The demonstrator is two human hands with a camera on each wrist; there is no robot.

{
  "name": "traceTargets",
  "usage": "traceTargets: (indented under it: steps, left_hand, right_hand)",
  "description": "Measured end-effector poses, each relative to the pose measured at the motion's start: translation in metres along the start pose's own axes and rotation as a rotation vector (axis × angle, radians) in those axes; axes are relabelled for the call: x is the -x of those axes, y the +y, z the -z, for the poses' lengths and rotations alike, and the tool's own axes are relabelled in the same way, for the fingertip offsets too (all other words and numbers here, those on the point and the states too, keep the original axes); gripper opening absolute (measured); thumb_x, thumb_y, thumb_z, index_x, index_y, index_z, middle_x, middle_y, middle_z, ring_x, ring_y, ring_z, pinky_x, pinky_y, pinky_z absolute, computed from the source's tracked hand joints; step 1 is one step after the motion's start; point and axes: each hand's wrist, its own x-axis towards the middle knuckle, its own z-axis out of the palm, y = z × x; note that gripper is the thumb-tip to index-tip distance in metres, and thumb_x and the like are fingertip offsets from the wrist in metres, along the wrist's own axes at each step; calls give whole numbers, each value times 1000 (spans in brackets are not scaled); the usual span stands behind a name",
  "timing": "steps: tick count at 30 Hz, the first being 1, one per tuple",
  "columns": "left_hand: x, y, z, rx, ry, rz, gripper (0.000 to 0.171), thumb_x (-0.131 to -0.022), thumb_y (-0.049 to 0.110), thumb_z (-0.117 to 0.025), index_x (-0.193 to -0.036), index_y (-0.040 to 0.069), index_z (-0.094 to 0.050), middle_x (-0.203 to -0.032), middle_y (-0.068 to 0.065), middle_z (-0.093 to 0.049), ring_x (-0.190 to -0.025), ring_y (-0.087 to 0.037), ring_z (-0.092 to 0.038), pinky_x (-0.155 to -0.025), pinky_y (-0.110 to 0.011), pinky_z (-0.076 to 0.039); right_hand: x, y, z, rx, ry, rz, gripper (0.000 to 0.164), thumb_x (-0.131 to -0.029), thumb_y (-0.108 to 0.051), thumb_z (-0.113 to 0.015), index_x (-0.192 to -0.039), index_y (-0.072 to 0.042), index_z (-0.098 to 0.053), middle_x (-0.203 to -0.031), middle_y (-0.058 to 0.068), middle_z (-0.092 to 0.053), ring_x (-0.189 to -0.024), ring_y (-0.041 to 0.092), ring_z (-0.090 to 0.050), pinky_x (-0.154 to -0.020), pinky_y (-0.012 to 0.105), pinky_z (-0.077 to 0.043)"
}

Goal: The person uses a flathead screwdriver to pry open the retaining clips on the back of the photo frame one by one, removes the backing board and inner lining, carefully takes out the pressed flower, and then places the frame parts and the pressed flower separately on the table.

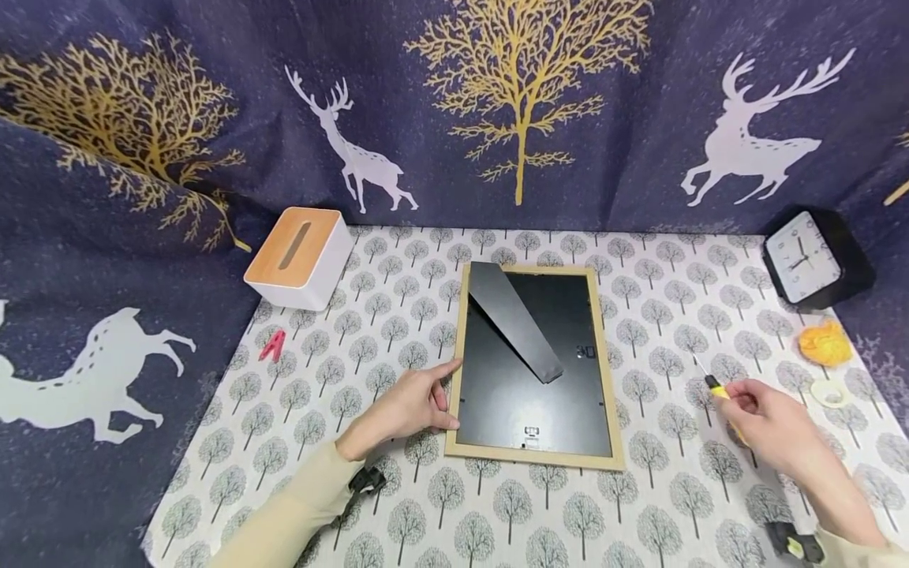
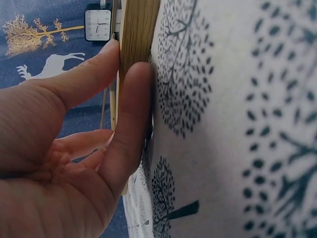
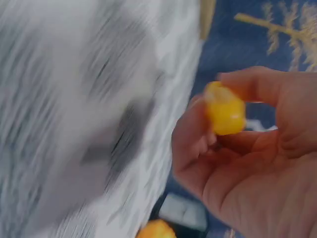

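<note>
A picture frame (image 1: 536, 463) with a wooden rim lies face down, its black backing (image 1: 511, 418) upward. The black stand (image 1: 513, 319) on its back slants across the upper half. My left hand (image 1: 412, 401) rests at the frame's left side, index fingertip and thumb spread apart on the rim. In the left wrist view, the fingers (image 2: 134, 99) touch the side of the wooden edge (image 2: 137, 34) close to the tablecloth. Right of the frame, my right hand (image 1: 767, 422) holds a screwdriver (image 1: 715, 386) by its yellow and black handle, the metal tip pointing away to the upper left.
A tissue box (image 1: 305, 256) with a wooden lid stands at the back left, a red letter A-shaped piece (image 1: 273, 345) in front of it. On the right are a black clock (image 1: 813, 259), an orange ball-like bundle (image 1: 824, 344) and a pale tape ring (image 1: 829, 393).
</note>
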Motion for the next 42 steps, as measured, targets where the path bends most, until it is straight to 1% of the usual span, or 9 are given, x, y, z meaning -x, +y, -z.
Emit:
traceTargets:
  steps: [3, 5, 7, 12, 18, 24, 30, 38, 42]
  left_hand:
    - [-2, 0, 3, 16, -8, 4, 114, -78, 14, -97, -172, 21, -33, -87, 0, -70, -65, -13, -68, -67, -24, -63]
    - [-3, -1, 4, 43, -18, 12, 115, -78, 11, -97, -172, 22, -32, -87, -2, -70, -63, -14, -70, -65, -26, -65]
    - [-5, -2, 5, 57, -24, 26, 116, -78, 11, -96, -172, 23, -31, -87, -2, -70, -62, -15, -71, -64, -28, -66]
    - [-8, -2, 7, 70, -23, 33, 116, -78, 10, -96, -173, 26, -31, -86, -3, -71, -61, -16, -72, -63, -30, -67]
    - [-10, 0, 9, 35, -24, 31, 117, -77, 14, -97, -173, 26, -31, -85, 0, -72, -62, -16, -72, -71, -27, -66]
    - [-8, 3, 9, -22, -10, 35, 120, -77, 17, -97, -174, 25, -27, -84, 2, -72, -63, -15, -72, -92, -32, -67]
    - [-7, 5, 9, 13, -8, 41, 127, -78, 12, -96, -175, 15, -15, -86, -1, -71, -62, -15, -72, -80, -26, -68]
    - [-8, 4, 9, -10, -15, 48, 126, -78, 14, -97, -175, 15, -17, -85, 1, -72, -62, -16, -72, -88, -27, -67]
    - [-8, 6, 10, -9, -26, 70, 123, -78, 14, -96, -174, 11, -19, -85, 1, -72, -63, -16, -73, -100, -34, -66]
  right_hand:
    - [2, -31, -10, -147, -54, 46, 31, -111, -19, -59, -129, 7, -60, -79, 2, -67, -65, 3, -57, -54, 25, -48]
    - [0, -55, -17, -223, -121, 76, 31, -112, -18, -58, -133, 6, -58, -78, 3, -66, -62, 9, -59, -50, 27, -50]
    - [-4, -77, -24, -232, -168, 136, 30, -112, -18, -59, -133, 3, -61, -85, 5, -70, -67, 7, -63, -54, 25, -54]
    - [-16, -128, -47, -214, -253, 307, 18, -106, -17, -68, -119, -5, -71, -96, 6, -76, -70, 7, -60, -58, 23, -54]
    - [-26, -167, -76, -152, -304, 426, 14, -105, -21, -70, -112, -10, -75, -84, -1, -71, -73, 9, -58, -67, 23, -49]
    - [-35, -184, -99, -88, -299, 460, 10, -105, -21, -71, -108, -13, -77, -78, -6, -65, -72, 8, -53, -68, 25, -46]
    - [-39, -192, -111, -49, -333, 480, 4, -103, -16, -72, -101, -16, -75, -84, -7, -70, -70, 8, -53, -68, 25, -46]
    - [-43, -194, -113, -34, -363, 470, 7, -104, -14, -71, -101, -15, -77, -85, -5, -73, -69, 9, -53, -66, 26, -45]
    - [-46, -195, -112, -32, -376, 464, 8, -104, -13, -71, -99, -15, -77, -85, -4, -74, -71, 10, -54, -67, 26, -46]
